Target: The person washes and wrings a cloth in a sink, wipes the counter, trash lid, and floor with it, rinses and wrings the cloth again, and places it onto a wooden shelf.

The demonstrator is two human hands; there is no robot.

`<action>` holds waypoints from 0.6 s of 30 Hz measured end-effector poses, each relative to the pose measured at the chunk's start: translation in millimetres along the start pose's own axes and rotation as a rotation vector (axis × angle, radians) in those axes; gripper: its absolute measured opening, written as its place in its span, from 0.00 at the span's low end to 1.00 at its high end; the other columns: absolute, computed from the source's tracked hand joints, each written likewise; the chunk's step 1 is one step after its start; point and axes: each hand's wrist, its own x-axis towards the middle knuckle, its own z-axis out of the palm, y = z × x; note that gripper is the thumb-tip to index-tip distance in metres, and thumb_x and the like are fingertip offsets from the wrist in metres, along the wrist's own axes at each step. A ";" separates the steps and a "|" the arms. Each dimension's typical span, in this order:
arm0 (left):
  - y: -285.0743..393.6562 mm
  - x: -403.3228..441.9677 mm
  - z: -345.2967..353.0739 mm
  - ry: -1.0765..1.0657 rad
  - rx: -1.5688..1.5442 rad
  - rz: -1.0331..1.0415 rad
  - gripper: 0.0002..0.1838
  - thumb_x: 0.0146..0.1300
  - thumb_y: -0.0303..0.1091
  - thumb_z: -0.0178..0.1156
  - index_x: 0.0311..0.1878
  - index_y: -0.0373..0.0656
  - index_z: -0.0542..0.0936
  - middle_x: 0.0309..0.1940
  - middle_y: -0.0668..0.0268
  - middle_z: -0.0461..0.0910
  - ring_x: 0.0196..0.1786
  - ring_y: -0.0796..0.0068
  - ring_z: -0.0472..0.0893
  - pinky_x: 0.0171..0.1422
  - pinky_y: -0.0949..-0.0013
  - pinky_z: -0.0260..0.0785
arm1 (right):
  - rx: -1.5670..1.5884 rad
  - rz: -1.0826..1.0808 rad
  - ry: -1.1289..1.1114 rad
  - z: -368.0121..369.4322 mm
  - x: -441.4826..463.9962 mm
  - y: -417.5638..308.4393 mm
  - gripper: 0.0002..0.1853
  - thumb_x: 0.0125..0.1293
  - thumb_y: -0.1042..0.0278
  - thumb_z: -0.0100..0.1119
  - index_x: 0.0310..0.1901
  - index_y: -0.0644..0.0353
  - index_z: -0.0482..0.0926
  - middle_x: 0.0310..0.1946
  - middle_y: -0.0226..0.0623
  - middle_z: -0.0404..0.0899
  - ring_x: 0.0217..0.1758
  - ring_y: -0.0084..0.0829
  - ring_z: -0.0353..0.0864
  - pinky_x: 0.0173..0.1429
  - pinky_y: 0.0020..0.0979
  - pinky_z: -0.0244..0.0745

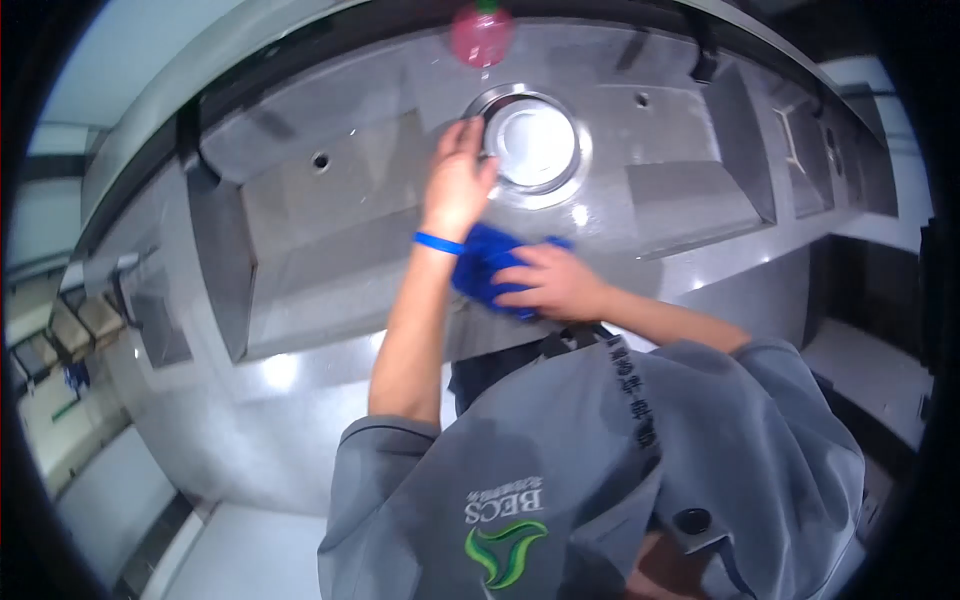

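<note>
My left hand (460, 180), with a blue band on its wrist, reaches to the left edge of a round metal bowl (583, 150). Its fingers are slightly apart at the rim, with no clear grip on it. Inside the rim lies a pale, shiny round dish or lid (535, 143). Nearer my body, my right hand (560, 282) holds a crumpled blue cloth (485, 265) against the metal counter, its fingers curved over the cloth. Part of the cloth is hidden under that hand.
Sink basins with drain holes lie to the left (330, 210) and right (665, 130) of the bowl. A pink round container (482, 38) with a green top stands behind it. Dark faucets (705, 62) line the back edge. The counter's front edge is close to my body.
</note>
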 end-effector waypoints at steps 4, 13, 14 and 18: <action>62.4 -80.4 -14.9 -0.026 -0.094 0.105 0.25 0.61 0.29 0.59 0.64 0.42 0.72 0.60 0.48 0.71 0.63 0.49 0.71 0.69 0.57 0.63 | -0.143 0.286 -0.039 -12.5 -88.8 -9.1 0.27 0.46 0.73 0.62 0.52 0.40 0.80 0.58 0.28 0.73 0.60 0.48 0.70 0.62 0.49 0.68; 74.0 -212.7 -40.7 -0.045 -0.322 -0.274 0.22 0.60 0.26 0.59 0.59 0.43 0.77 0.54 0.52 0.77 0.57 0.51 0.76 0.62 0.61 0.69 | -0.142 0.322 -0.029 10.7 -83.8 -37.9 0.24 0.48 0.73 0.61 0.50 0.43 0.81 0.57 0.31 0.73 0.59 0.49 0.71 0.63 0.49 0.68; 72.0 -214.6 -46.9 -0.033 -0.300 -0.300 0.22 0.60 0.25 0.59 0.59 0.43 0.76 0.54 0.52 0.77 0.57 0.51 0.76 0.61 0.61 0.69 | -0.097 0.256 -0.034 16.7 -60.2 -40.3 0.23 0.48 0.73 0.62 0.49 0.43 0.81 0.57 0.31 0.73 0.59 0.49 0.71 0.62 0.48 0.69; 74.8 -228.5 -30.9 0.042 -0.261 -0.337 0.20 0.60 0.25 0.59 0.58 0.43 0.77 0.54 0.52 0.77 0.57 0.52 0.77 0.59 0.61 0.70 | -0.109 0.117 -0.090 50.0 -7.7 -32.1 0.27 0.46 0.68 0.67 0.53 0.45 0.78 0.59 0.31 0.69 0.64 0.50 0.66 0.57 0.47 0.71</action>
